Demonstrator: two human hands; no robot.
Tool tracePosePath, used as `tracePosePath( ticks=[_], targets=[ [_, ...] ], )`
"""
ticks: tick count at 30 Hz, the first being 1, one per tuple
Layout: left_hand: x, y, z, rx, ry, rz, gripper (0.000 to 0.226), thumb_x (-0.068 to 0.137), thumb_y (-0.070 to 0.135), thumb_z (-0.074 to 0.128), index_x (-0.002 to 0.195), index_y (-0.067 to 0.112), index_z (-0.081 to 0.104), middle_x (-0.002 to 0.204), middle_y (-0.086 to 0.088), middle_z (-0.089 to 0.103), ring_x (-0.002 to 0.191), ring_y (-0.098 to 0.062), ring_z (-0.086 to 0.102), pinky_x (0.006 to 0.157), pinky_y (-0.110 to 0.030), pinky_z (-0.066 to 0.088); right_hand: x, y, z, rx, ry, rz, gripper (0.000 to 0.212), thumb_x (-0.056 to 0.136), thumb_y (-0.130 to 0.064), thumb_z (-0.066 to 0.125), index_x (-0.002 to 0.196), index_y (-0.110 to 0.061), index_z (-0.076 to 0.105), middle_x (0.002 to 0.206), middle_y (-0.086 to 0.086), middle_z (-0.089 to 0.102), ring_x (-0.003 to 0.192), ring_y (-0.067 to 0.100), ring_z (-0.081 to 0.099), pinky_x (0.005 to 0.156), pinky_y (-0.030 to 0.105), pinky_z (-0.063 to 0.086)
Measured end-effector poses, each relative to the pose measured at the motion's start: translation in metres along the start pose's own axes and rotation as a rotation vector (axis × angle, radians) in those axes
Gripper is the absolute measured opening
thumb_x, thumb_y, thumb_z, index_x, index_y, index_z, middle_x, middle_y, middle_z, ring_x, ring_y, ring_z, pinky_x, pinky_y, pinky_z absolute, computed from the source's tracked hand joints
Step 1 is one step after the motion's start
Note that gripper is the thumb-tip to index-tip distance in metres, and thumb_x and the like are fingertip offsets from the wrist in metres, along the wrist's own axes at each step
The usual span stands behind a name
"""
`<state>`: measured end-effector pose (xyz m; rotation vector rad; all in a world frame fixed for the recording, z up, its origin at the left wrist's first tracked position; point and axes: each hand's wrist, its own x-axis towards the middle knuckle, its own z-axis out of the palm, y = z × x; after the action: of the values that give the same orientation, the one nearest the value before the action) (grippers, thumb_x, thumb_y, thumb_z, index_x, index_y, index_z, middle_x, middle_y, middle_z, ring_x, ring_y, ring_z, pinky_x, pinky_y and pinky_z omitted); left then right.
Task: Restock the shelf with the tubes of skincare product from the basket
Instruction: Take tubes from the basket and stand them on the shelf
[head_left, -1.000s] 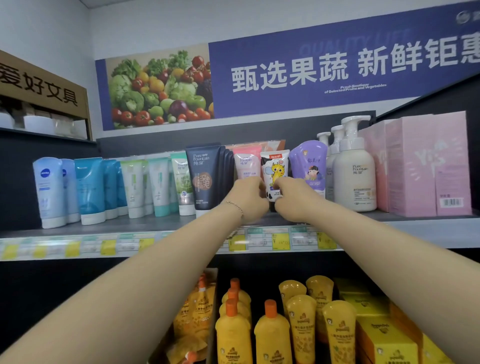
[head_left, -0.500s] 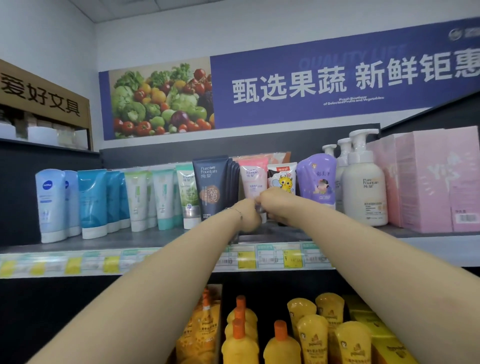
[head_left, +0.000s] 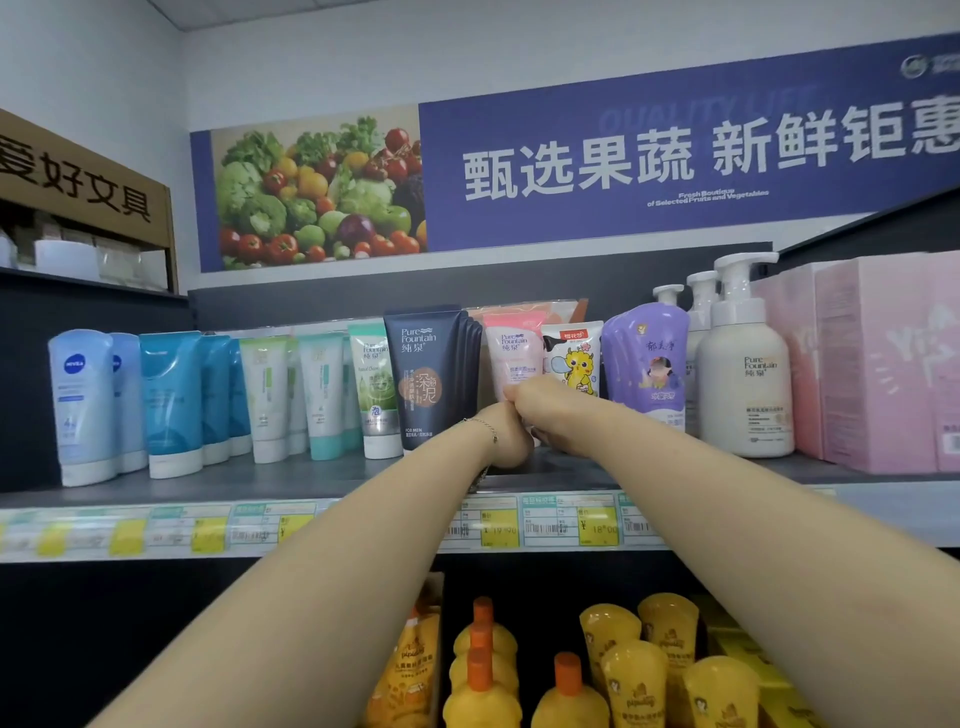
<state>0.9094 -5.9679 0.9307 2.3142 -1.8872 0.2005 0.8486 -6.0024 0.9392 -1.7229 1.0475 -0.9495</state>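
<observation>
Landmark: navy tube (head_left: 426, 374), upright on shelf (head_left: 311, 483), w/ more of the same packed behind it.
Task tubes: pink tube (head_left: 511, 348) stood just right of navy tube. Cartoon tube (head_left: 571, 358) (white, yellow creature print) was one place further right, edge to edge w/ the pink one. Both were upright. Their lower halves were hidden by the hands, so caps & bases couldn't be seen.
Right hand (head_left: 550, 408): right of navy tube, in front of cartoon tube's lower half, back of hand to camera. Fingers looked curled, but the grip side faced away, so couldn't tell what, if anything, they held.
Left hand (head_left: 511, 439): just right of navy tube's base, below pink tube, knuckles against right hand. It looked balled up. Fingers were hidden & any hold unreadable. Thin bracelet (head_left: 480, 423) on wrist.
Left of navy tube: green-white tubes (head_left: 267, 395), then teal tubes (head_left: 171, 400), then pale blue tubes (head_left: 83, 405) at far end. Only the front ones were legible.
Further right of navy tube: purple pack (head_left: 649, 364), white pump bottles (head_left: 743, 374), then pink boxes (head_left: 872, 364) cut off by frame edge.
Below navy tube: price-tag strip (head_left: 597, 527) on shelf front, partly covered by both forearms. Lower down were yellow bottles (head_left: 639, 675) w/ orange caps, cut off at bottom edge.
Above navy tube: banner (head_left: 675, 156) w/ veg photo, right end cut off.
</observation>
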Motion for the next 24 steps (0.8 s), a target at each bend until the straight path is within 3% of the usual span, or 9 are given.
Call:
tracePosePath(
  ticks=[3,5,7,11,14,17,21,24],
  targets=[
    [-0.009,0.002,-0.004,-0.027,0.023,0.019,0.039,0.099,0.001,0.028,0.134,-0.002,0.045,0.144,-0.016,0.042,0.131,-0.028,0.039,0.107,-0.029,0.029,-0.006,-0.002,-0.002,-0.084,-0.015,-0.061,0.033,0.098,-0.027,0.041,0.124,-0.006,0.046,0.118,0.015,0.055,0.112,0.026,0.053,0.102,0.038,0.043],
    [-0.023,0.007,-0.01,-0.102,0.066,0.037,0.039,0.1,0.003,0.029,0.135,0.001,0.046,0.145,-0.014,0.042,0.132,-0.027,0.039,0.105,-0.028,0.029,-0.015,-0.007,-0.007,-0.186,0.0,-0.148,0.023,0.1,-0.024,0.037,0.097,-0.007,0.052,0.094,0.011,0.055,0.089,0.022,0.054,0.084,0.03,0.046],
    [-0.034,0.011,-0.016,-0.221,0.15,0.054,0.035,0.099,0.007,0.035,0.13,0.002,0.051,0.139,-0.014,0.048,0.127,-0.028,0.044,0.097,-0.028,0.034,-0.025,-0.014,-0.013,-0.245,0.051,-0.265,0.028,0.099,-0.02,0.035,0.075,-0.01,0.047,0.078,0.008,0.049,0.073,0.021,0.047,0.069,0.031,0.04],
    [-0.062,0.002,-0.022,-0.224,0.303,0.148,0.022,0.09,0.015,0.051,0.106,0.007,0.062,0.111,-0.012,0.064,0.095,-0.027,0.058,0.078,-0.028,0.044,-0.037,-0.019,-0.025,-0.262,0.111,-0.433,0.023,0.091,-0.018,0.048,0.072,-0.007,0.056,0.076,0.01,0.056,0.078,0.025,0.05,0.073,0.037,0.043],
    [-0.082,-0.025,-0.021,-0.166,0.413,0.141,0.012,0.084,0.022,0.054,0.089,0.02,0.065,0.1,-0.005,0.066,0.093,-0.026,0.06,0.083,-0.037,0.053,-0.045,-0.017,-0.029,-0.405,0.096,-0.484,0.021,0.089,-0.022,0.056,0.097,-0.005,0.064,0.085,0.006,0.062,0.075,0.02,0.054,0.069,0.031,0.045],
    [-0.097,-0.06,-0.028,-0.031,0.451,0.017,0.011,0.084,0.033,0.058,0.082,0.022,0.06,0.097,-0.002,0.063,0.09,-0.024,0.06,0.081,-0.039,0.054,-0.052,-0.015,-0.022,-0.585,0.04,-0.49,0.037,0.089,-0.032,0.06,0.12,-0.011,0.056,0.114,0.007,0.06,0.1,0.023,0.057,0.084,0.034,0.047],
    [-0.102,-0.094,-0.038,-0.094,0.342,-0.12,0.032,0.078,0.039,0.071,0.089,0.01,0.064,0.094,-0.005,0.066,0.087,-0.022,0.062,0.08,-0.035,0.054,-0.057,-0.013,-0.008,-0.741,-0.096,-0.47,0.055,0.091,-0.049,0.054,0.129,-0.01,0.045,0.132,0.012,0.052,0.114,0.026,0.052,0.09,0.035,0.043],
    [-0.096,-0.104,-0.039,-0.213,0.201,-0.083,0.056,0.076,0.043,0.074,0.117,0.01,0.056,0.111,-0.005,0.062,0.1,-0.02,0.058,0.089,-0.033,0.047,-0.054,-0.012,0.004,-0.781,-0.161,-0.431,0.082,0.089,-0.06,0.048,0.147,-0.007,0.025,0.149,0.011,0.036,0.131,0.027,0.041,0.105,0.038,0.036]
  ],
)
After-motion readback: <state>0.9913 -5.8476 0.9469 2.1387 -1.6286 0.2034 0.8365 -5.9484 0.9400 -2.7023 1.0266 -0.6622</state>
